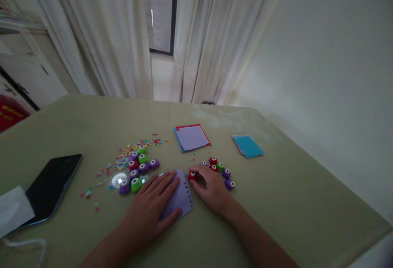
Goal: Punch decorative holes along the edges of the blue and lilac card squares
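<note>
My left hand (153,206) lies flat, fingers stretched out, on a lilac paper sheet (183,198) with a row of punched holes along its right edge. At that sheet's upper right corner, my right hand (211,188) pinches a small red paper punch (192,175) between thumb and fingers. Just beyond the right hand stand several more punches, among them a green one (220,166) and a purple one (229,184). To the left is a larger cluster of purple, green and red punches, with a green punch (136,185) close to my left fingers.
Paper confetti (123,155) is scattered at the left. Farther back lie a stack of lilac, red and blue sheets (193,138) and a blue stack (248,146). A black tablet (53,186), partly under white paper (15,210), lies on the left of the table (276,219).
</note>
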Tool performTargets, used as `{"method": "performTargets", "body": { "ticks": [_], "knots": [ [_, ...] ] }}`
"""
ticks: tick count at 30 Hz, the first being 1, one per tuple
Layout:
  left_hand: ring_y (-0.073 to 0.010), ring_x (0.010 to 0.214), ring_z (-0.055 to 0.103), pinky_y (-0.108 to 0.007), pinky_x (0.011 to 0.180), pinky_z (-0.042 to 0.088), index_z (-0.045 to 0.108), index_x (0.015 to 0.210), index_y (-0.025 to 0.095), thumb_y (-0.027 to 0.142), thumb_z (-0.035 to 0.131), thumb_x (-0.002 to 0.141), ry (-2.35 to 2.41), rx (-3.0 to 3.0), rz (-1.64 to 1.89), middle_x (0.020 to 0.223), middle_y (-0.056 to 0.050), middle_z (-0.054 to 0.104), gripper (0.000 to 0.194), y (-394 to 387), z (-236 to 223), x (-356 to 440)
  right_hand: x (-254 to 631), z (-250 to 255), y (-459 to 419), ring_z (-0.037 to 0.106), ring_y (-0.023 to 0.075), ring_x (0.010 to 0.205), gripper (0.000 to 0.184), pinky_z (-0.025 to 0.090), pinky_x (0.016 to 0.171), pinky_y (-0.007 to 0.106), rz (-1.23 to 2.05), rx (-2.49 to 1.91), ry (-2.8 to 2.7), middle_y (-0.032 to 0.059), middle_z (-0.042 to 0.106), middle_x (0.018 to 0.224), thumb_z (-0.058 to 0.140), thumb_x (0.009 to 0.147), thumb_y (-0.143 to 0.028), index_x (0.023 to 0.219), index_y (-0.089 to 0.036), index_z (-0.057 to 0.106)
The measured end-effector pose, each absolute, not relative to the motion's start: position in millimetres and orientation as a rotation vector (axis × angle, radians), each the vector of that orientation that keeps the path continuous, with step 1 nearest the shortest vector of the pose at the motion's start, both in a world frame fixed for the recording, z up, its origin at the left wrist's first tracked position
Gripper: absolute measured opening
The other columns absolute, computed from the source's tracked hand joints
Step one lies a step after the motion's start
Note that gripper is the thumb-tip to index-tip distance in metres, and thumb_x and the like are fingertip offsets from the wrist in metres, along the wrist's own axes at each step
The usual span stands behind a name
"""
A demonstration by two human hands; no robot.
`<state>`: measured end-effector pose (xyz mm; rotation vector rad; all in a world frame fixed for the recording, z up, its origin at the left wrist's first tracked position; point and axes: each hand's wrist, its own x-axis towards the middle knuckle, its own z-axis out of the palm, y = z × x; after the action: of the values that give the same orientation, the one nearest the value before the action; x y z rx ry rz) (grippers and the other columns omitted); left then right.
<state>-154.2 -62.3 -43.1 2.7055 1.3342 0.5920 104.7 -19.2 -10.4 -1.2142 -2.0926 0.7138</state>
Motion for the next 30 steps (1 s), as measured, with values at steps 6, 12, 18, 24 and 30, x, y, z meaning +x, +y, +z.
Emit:
{"method": "performTargets", "body": {
  "ticks": [6, 12, 18, 24, 30],
  "knots": [
    [-0.0313, 0.146, 0.056, -0.051, 0.119, 0.047, 0.031, 0.171, 0.030, 0.057, 0.059, 0.104, 1.348, 2.798, 0.602, 0.170, -0.004, 0.046, 0.077, -63.1, -41.5, -156.0, 101.7, -14.0, -19.3, 0.073, 0.0228, 0.104, 0.032, 0.057, 0.098, 0.036, 0.764, -1.223, -2.022, 0.0089, 0.078, 0.115, 0.073, 0.091, -0.011, 0.123, -0.019, 0.073],
    [-0.0319, 0.148, 0.054, -0.052, 0.119, 0.048, 0.030, 0.171, 0.031, 0.057, 0.061, 0.104, 1.364, 2.810, 0.572, 0.171, -0.004, 0.045, 0.078, -63.7, -40.0, -156.6, 101.5, -11.9, -21.2, 0.073, 0.0232, 0.109, 0.033, 0.056, 0.101, 0.035, 0.778, -1.080, -2.086, 0.0093, 0.079, 0.119, 0.077, 0.092, -0.012, 0.124, -0.018, 0.075],
    [-0.0321, 0.146, 0.056, -0.053, 0.116, 0.051, 0.029, 0.171, 0.029, 0.057, 0.060, 0.104, 1.341, 2.862, 0.581, 0.170, -0.006, 0.046, 0.079, -63.7, -39.8, -157.8, 99.3, -10.4, -21.1, 0.075, 0.0212, 0.102, 0.031, 0.059, 0.094, 0.032, 0.859, -1.108, -2.001, 0.0078, 0.079, 0.116, 0.077, 0.092, -0.013, 0.122, -0.018, 0.076],
    [-0.0317, 0.147, 0.055, -0.052, 0.116, 0.051, 0.031, 0.170, 0.029, 0.056, 0.059, 0.104, 1.364, 2.820, 0.602, 0.168, -0.006, 0.049, 0.076, -63.6, -39.6, -156.7, 98.8, -14.6, -19.5, 0.078, 0.0212, 0.096, 0.027, 0.062, 0.092, 0.034, 0.917, -1.210, -1.832, 0.0086, 0.080, 0.109, 0.077, 0.091, -0.015, 0.117, -0.017, 0.074],
    [-0.0318, 0.146, 0.055, -0.051, 0.116, 0.052, 0.035, 0.168, 0.028, 0.054, 0.061, 0.104, 1.371, 2.764, 0.628, 0.166, -0.006, 0.051, 0.074, -64.3, -39.4, -157.1, 99.6, -15.2, -16.9, 0.079, 0.0213, 0.095, 0.024, 0.064, 0.089, 0.034, 1.019, -1.176, -1.738, 0.0065, 0.081, 0.106, 0.076, 0.090, -0.019, 0.114, -0.019, 0.074]
  ]
}}
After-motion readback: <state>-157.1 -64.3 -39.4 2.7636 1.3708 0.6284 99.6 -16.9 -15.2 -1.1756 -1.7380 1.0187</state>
